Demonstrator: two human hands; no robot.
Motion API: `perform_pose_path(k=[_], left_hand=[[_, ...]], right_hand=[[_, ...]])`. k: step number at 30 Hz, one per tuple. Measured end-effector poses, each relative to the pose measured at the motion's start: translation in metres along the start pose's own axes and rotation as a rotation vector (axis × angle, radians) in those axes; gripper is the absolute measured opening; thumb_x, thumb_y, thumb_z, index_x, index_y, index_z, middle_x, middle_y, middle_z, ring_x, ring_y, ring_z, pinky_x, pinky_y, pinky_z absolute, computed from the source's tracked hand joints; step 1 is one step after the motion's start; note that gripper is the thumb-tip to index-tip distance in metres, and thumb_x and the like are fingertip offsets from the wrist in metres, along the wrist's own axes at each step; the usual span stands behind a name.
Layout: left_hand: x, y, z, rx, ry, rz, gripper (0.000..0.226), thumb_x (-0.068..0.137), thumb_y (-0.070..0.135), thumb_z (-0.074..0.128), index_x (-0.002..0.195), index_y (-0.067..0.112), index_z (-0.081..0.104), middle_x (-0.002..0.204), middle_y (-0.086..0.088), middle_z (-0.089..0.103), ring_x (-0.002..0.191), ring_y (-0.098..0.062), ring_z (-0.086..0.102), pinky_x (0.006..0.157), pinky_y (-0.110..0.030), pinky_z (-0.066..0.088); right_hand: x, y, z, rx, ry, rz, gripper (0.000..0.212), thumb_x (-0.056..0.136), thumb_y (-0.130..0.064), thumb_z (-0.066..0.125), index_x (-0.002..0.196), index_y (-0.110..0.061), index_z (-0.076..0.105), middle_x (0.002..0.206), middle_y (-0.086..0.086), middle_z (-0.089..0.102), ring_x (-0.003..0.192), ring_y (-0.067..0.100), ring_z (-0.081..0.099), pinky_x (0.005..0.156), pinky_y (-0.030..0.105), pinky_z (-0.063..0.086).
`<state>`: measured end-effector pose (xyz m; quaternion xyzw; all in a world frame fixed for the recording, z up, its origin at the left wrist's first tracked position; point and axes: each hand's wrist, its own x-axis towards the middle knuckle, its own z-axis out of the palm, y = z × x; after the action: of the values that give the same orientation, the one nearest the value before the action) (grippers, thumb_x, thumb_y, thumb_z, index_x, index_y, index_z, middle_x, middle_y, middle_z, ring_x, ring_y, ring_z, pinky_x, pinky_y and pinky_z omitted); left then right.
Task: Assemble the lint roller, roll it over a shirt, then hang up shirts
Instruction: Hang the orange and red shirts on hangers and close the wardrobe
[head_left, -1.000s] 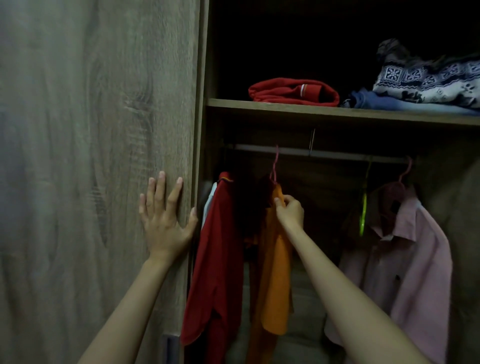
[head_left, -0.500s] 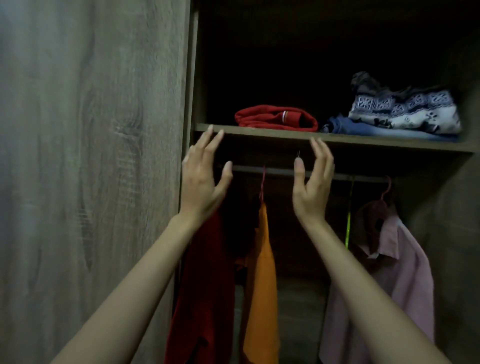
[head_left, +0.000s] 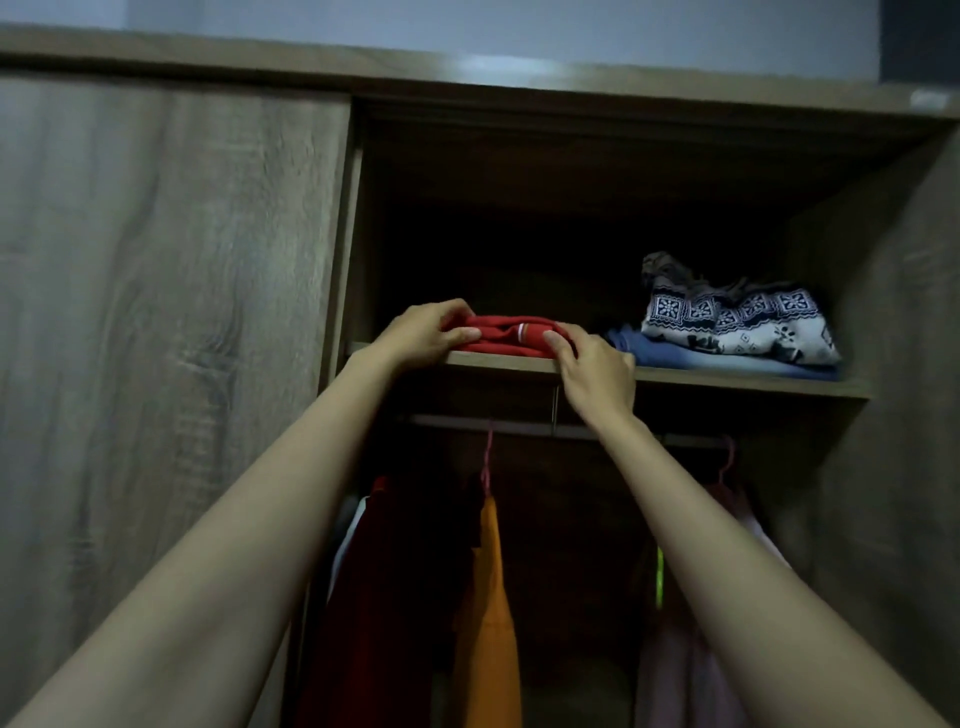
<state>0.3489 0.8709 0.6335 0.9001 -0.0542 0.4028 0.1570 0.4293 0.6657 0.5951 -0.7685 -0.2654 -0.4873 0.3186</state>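
1. Gripping the folded red shirt (head_left: 501, 340) at its left end: left hand (head_left: 423, 332), fingers (head_left: 449, 312) curled round it.
2. Pinching its right end: right hand (head_left: 597, 371).
3. Shirt lies on the wardrobe shelf (head_left: 727, 378).

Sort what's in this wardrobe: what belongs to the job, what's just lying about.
In the job: left hand and right hand, both gripping the folded red shirt; hanging rail; hung orange shirt.
Lying about: patterned blue-and-white garment; folded blue garment; wardrobe door.
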Motion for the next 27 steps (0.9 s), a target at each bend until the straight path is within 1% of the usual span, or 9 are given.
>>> perform_pose_path(k=[3,8,10,12,16,18,23,25,27], left_hand=[[0.001,0.003,0.001,-0.068,0.048,0.015,0.008,0.097,0.034,0.052,0.096,0.028,0.058,0.102,0.005,0.059,0.103,-0.019,0.059,0.087,-0.038,0.05],[-0.015,0.016,-0.004,-0.233,0.238,0.086,0.015,0.099,0.028,0.049,0.092,0.018,0.059,0.082,0.004,0.061,0.079,-0.01,0.061,0.066,-0.023,0.046],[-0.03,0.026,-0.009,-0.339,0.31,0.139,0.015,0.099,0.028,0.051,0.09,0.021,0.06,0.083,0.005,0.062,0.076,-0.004,0.061,0.066,-0.019,0.047],[-0.044,0.032,-0.012,-0.378,0.314,0.234,0.011,0.096,0.033,0.055,0.098,0.024,0.06,0.095,0.006,0.064,0.09,-0.003,0.062,0.077,-0.02,0.05],[-0.073,0.044,-0.02,-0.37,0.287,0.354,0.078,0.069,0.048,0.08,0.135,0.031,0.042,0.135,0.003,0.047,0.125,-0.006,0.05,0.101,-0.024,0.045],[-0.08,0.058,-0.025,-0.309,0.377,0.381,0.09,0.066,0.047,0.082,0.142,0.029,0.036,0.139,0.002,0.042,0.128,-0.004,0.045,0.104,-0.024,0.043],[-0.085,0.103,-0.048,-0.39,0.613,0.434,0.064,0.08,0.033,0.076,0.135,0.019,0.046,0.129,-0.002,0.052,0.122,-0.009,0.051,0.104,-0.028,0.044],[-0.089,0.122,-0.053,-0.429,0.64,0.446,0.057,0.081,0.033,0.074,0.13,0.017,0.05,0.126,-0.002,0.056,0.119,-0.012,0.055,0.102,-0.032,0.046],[-0.095,0.138,-0.054,-0.429,0.647,0.443,0.051,0.082,0.034,0.072,0.127,0.018,0.053,0.123,-0.001,0.059,0.117,-0.012,0.057,0.101,-0.032,0.047]], right_hand=[[-0.001,-0.003,0.001,0.053,0.052,0.011,0.043,0.097,-0.046,0.039,0.125,-0.019,0.059,0.115,0.009,0.066,0.109,0.028,0.058,0.099,0.041,0.031],[-0.013,0.002,-0.002,0.251,0.056,-0.087,0.058,0.082,-0.059,0.057,0.129,-0.025,0.053,0.119,0.002,0.055,0.113,0.018,0.047,0.095,0.034,0.036],[-0.018,0.004,-0.006,0.34,0.108,-0.128,0.058,0.077,-0.048,0.07,0.127,-0.023,0.055,0.109,0.0,0.053,0.105,0.013,0.047,0.091,0.028,0.04],[-0.019,0.001,-0.017,0.489,0.176,-0.134,0.038,0.077,-0.033,0.074,0.11,-0.015,0.066,0.092,-0.002,0.053,0.085,0.009,0.051,0.078,0.022,0.044],[-0.019,-0.016,-0.053,0.708,0.272,-0.171,0.025,0.077,-0.039,0.068,0.084,-0.014,0.067,0.075,-0.008,0.05,0.067,0.002,0.048,0.062,0.011,0.038],[-0.019,-0.027,-0.072,0.749,0.334,-0.2,0.024,0.078,-0.037,0.069,0.077,-0.014,0.064,0.073,-0.007,0.05,0.066,0.002,0.049,0.062,0.012,0.038],[-0.02,-0.059,-0.123,0.882,0.51,-0.221,0.022,0.08,-0.042,0.066,0.069,-0.034,0.049,0.076,0.0,0.049,0.073,0.014,0.051,0.071,0.026,0.044],[-0.021,-0.067,-0.138,0.965,0.576,-0.213,0.014,0.081,-0.042,0.063,0.077,-0.033,0.053,0.085,0.009,0.055,0.081,0.016,0.056,0.079,0.029,0.047],[-0.024,-0.069,-0.151,1.007,0.603,-0.209,0.015,0.085,-0.037,0.061,0.085,-0.022,0.06,0.085,0.004,0.062,0.083,0.009,0.06,0.08,0.024,0.048]])
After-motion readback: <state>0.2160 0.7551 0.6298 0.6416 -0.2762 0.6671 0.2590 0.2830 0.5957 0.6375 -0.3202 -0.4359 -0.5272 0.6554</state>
